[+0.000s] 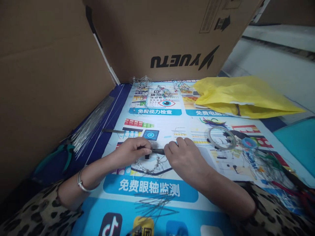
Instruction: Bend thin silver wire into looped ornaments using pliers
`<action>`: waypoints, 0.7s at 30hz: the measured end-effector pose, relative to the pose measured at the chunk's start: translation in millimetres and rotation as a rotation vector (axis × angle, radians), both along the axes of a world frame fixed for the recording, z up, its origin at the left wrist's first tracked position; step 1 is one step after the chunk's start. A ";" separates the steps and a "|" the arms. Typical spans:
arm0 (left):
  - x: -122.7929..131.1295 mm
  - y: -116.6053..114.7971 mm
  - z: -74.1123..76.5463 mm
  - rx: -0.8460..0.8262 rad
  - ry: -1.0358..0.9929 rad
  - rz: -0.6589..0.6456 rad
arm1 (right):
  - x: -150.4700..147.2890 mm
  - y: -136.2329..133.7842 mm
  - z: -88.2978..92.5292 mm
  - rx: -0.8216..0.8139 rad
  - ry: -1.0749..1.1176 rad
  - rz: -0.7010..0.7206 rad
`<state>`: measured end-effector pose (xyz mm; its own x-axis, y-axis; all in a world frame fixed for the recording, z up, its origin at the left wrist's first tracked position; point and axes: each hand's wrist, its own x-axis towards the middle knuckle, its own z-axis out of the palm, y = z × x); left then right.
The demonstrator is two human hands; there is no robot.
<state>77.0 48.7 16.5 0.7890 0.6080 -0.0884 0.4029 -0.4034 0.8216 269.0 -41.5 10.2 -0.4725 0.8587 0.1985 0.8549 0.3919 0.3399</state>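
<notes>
My left hand (134, 151) and my right hand (185, 157) meet over the printed poster (152, 190) on the table. Both are closed in a pinch on a small dark piece (158, 151) held between them. A thin wire strung with pale beads (147, 167) hangs in a loop just below the piece. A silver bangle (82, 183) sits on my left wrist. Several loose dark wires (155, 203) lie on the poster nearer to me.
A bundle of straight silver wires (90, 126) and green-handled pliers (60, 155) lie at the left. A tape roll (221, 137), a yellow plastic bag (243, 96) and tangled coloured wire pieces (268, 164) are at the right. Cardboard walls (169, 36) stand behind and left.
</notes>
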 end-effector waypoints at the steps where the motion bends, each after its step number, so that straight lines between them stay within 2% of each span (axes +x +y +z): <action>1: -0.1 0.1 -0.1 -0.005 -0.002 -0.001 | 0.0 -0.2 -0.2 -0.001 0.002 0.000; 10: -2.2 2.1 -1.7 0.014 0.000 -0.042 | 1.5 0.1 -2.3 -0.012 0.018 0.010; 21: -0.6 1.5 0.3 -0.010 0.032 -0.007 | 6.0 0.9 5.8 -0.106 0.064 -0.047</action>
<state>76.4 50.3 16.8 0.7901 0.6012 -0.1195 0.4258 -0.3980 0.8126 275.0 -40.6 15.9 -0.4209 0.8972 0.1338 0.8916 0.3821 0.2428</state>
